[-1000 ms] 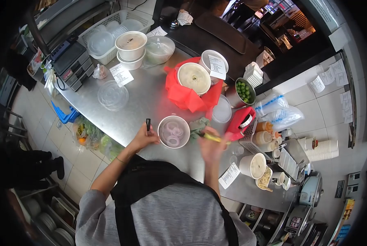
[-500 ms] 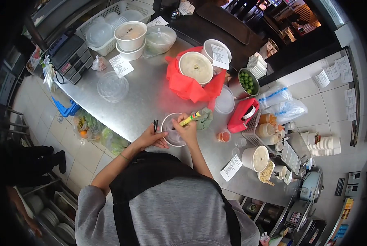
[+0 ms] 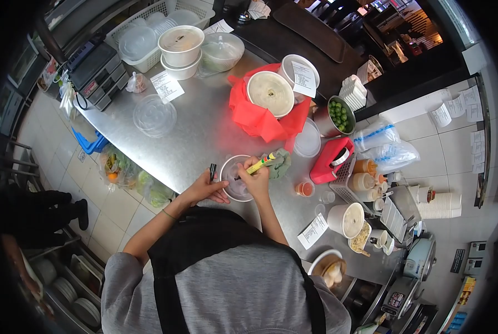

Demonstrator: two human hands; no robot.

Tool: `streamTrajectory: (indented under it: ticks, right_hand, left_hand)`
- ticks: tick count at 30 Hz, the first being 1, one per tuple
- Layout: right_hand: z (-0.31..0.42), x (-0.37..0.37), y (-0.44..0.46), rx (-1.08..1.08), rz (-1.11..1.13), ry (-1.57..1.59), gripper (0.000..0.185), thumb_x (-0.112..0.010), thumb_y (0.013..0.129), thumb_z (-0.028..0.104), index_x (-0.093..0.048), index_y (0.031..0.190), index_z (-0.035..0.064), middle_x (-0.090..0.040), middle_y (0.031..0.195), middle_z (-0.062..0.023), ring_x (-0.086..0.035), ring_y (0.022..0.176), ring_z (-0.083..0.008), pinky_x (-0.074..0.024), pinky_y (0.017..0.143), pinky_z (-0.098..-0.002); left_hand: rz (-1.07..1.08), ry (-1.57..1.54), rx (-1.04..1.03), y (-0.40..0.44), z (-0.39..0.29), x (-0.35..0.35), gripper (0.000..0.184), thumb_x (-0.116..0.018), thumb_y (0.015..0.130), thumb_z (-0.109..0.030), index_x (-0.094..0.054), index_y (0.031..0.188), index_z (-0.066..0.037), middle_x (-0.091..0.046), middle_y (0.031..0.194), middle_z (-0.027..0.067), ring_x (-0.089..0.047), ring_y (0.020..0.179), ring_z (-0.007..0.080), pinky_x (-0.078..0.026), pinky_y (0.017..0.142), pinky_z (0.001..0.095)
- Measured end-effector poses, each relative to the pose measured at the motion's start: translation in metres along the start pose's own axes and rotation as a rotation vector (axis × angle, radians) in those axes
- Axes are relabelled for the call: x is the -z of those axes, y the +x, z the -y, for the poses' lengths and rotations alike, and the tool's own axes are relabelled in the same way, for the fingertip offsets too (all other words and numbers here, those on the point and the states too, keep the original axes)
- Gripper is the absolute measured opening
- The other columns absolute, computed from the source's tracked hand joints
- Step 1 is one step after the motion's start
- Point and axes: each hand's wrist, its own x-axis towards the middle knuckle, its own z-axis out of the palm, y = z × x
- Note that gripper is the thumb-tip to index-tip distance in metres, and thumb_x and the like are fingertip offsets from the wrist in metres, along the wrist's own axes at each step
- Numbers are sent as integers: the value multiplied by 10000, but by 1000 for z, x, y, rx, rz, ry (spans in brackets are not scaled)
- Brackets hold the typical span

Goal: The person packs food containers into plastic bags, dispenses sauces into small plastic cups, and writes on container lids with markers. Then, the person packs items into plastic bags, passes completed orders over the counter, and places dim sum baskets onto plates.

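My right hand [image 3: 254,181] moved left over bowl [image 3: 233,167] — closed round yellow marker [image 3: 262,162], tip down at bowl's top. Bowl near steel counter's [image 3: 196,131] near edge; left hand [image 3: 203,189], half-curled, grips black cap [image 3: 213,168].

you can't read any words or numbers here: the print on the receipt slips on your counter [image 3: 313,230], the white container [image 3: 304,79] and the wall [image 3: 482,131], and on your yellow marker [image 3: 262,163], is too small.
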Motion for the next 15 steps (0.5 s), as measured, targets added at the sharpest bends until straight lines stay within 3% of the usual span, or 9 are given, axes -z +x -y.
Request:
streamTrajectory:
  ticks: [15]
  right_hand:
    - [6, 4, 3, 31, -19, -129, 224, -620, 721, 21, -432, 603, 49, -415, 516, 9, -386, 485, -68, -316, 452, -251]
  left_hand:
    - [2, -2, 17, 1, 0, 1, 397, -592, 865, -221, -234, 946, -69, -598, 708, 197, -660, 667, 282, -569, 604, 319]
